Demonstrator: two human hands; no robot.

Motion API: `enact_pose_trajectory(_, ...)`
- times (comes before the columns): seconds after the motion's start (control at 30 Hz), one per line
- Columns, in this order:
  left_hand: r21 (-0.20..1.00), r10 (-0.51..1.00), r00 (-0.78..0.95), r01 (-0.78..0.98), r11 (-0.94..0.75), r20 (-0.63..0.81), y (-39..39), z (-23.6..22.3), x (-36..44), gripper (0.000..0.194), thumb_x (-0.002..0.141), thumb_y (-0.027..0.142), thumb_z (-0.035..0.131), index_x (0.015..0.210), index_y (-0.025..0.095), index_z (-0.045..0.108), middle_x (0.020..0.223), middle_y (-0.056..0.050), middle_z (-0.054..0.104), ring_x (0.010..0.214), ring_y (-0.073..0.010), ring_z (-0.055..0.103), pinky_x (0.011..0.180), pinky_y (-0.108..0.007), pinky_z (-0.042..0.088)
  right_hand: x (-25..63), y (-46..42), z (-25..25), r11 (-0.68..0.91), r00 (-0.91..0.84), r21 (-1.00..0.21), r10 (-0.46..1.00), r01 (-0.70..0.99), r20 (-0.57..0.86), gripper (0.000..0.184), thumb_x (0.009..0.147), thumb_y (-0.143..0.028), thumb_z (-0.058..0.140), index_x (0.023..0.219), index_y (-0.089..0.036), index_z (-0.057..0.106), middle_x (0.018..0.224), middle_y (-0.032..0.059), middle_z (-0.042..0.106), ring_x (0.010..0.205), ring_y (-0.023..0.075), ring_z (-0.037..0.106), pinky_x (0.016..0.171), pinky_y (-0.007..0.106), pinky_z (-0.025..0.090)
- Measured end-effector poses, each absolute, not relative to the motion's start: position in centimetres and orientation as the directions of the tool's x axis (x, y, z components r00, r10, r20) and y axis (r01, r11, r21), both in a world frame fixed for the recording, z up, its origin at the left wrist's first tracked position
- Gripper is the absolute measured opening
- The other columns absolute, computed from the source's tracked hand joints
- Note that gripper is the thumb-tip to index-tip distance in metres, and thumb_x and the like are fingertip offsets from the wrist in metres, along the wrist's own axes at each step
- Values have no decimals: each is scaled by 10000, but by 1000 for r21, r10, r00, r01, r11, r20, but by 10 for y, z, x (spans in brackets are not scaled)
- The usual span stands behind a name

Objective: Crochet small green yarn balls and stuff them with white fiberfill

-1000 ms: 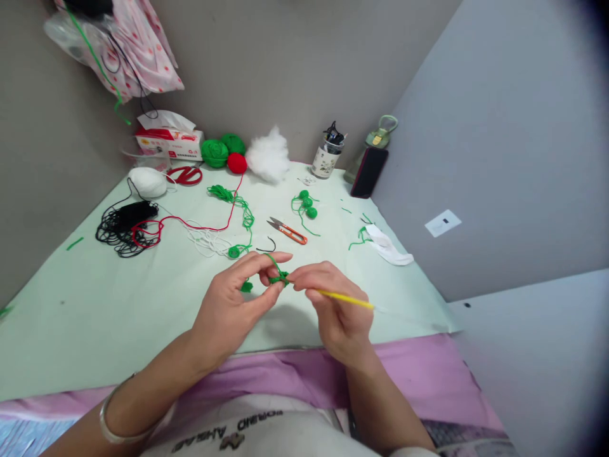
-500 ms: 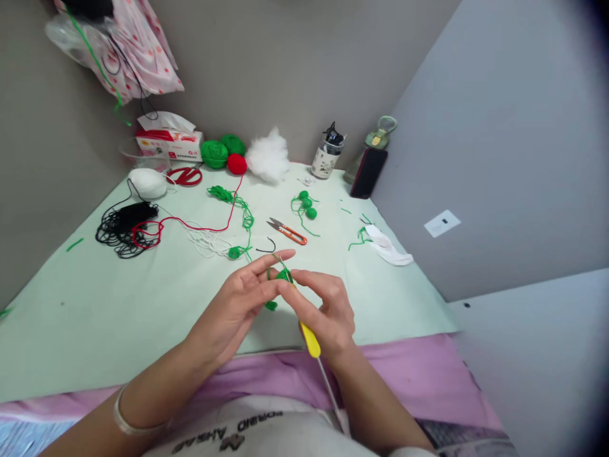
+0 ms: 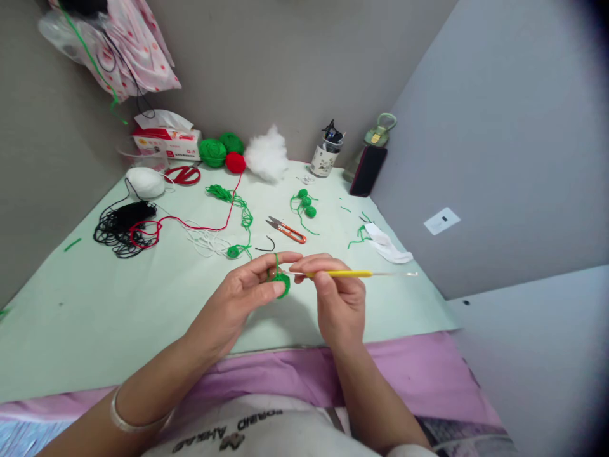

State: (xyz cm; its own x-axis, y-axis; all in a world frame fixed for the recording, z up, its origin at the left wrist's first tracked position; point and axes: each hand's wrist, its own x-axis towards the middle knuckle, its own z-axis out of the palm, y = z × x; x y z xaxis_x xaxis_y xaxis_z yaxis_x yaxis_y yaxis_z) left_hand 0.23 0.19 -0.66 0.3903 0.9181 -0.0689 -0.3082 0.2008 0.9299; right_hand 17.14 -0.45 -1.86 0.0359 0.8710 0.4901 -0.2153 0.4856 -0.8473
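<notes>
Between the thumb and fingers of my left hand (image 3: 242, 295) is a small green crochet piece (image 3: 283, 285), with green yarn looped up over the raised index finger. My right hand (image 3: 340, 298) pinches a crochet hook by its yellow handle (image 3: 345, 274). The hook lies nearly level; its left tip reaches the green piece and its other metal end points right. Whether the tip is inside a stitch is too small to tell. Just beyond my hands lie orange-handled thread snips (image 3: 287, 230) and a short black yarn scrap (image 3: 266, 245).
At left lie a black yarn tangle (image 3: 128, 222), a white yarn ball (image 3: 146, 183) and red scissors (image 3: 183, 175). Green yarn balls (image 3: 213, 152), a red ball (image 3: 235, 162) and white stuffing (image 3: 267, 155) sit at the back. Small green balls (image 3: 306, 203) lie mid-table. A phone (image 3: 368, 171) leans at right.
My right hand has turned the crochet hook from pointing down toward me to nearly level, pointing right. The green piece now shows more openly below my left index finger.
</notes>
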Motion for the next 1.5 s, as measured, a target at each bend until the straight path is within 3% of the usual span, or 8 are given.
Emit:
enact_pose_trajectory(0.17,946,954,288,-277,170,-87,0,-10,4,365,853,333,787,1216,356,751,951,3,660,953,-172,552,896,-290,414,169,-6,-19,453,35,-873,890,-179,454,166,998,-269,616,991,-261,781,921,33,751,838,170,695,784,337,572)
enact_pose_trajectory(0.37,873,897,421,-379,307,-133,4,-9,2,494,827,278,781,1313,322,699,957,-3,668,978,-174,583,897,-284,419,175,-1,-21,310,38,-895,949,-322,314,165,981,-339,644,933,-248,774,849,20,731,746,150,674,730,308,556)
enact_pose_trajectory(0.57,801,851,512,-460,384,-114,6,-10,0,403,789,275,760,1190,240,778,939,-18,677,906,-159,577,881,-265,443,178,3,-14,159,0,-866,984,-474,180,190,958,-346,674,844,-220,761,738,8,697,631,113,610,629,247,523)
enact_pose_trajectory(0.67,865,883,458,-397,306,-103,3,-9,4,408,816,276,772,1224,282,760,943,-11,698,960,-179,599,911,-281,449,175,0,-15,202,-29,-869,970,-452,241,181,970,-356,657,875,-247,765,772,3,705,680,125,633,659,263,531)
enact_pose_trajectory(0.83,981,943,333,-181,63,1,-1,-10,6,376,865,300,777,1236,355,745,1231,1,718,1217,-234,568,1081,-337,388,169,-7,-20,467,22,-872,883,-145,469,154,980,-296,643,976,-269,794,952,48,756,925,207,694,790,358,550)
enact_pose_trajectory(1.03,978,934,355,-180,108,-38,1,-10,-1,331,913,354,705,1238,313,749,981,-27,696,936,-208,592,829,-306,475,173,-2,-23,344,70,-898,939,-273,338,157,980,-349,641,938,-243,749,883,34,758,756,158,659,671,295,520)
enact_pose_trajectory(1.27,975,953,301,-195,104,-41,-1,-6,1,323,854,324,783,1176,310,769,923,-11,631,944,-191,570,840,-281,459,173,0,-19,295,29,-883,952,-364,306,202,1016,-359,575,917,-219,682,822,30,760,670,134,649,610,264,514)
enact_pose_trajectory(1.5,997,968,250,-82,-12,32,-1,-8,-1,296,885,272,743,1175,326,764,991,-11,660,992,-200,566,912,-302,425,175,-10,-14,477,44,-878,878,-33,476,210,1045,-274,499,990,-233,697,929,48,757,722,161,689,670,332,574)
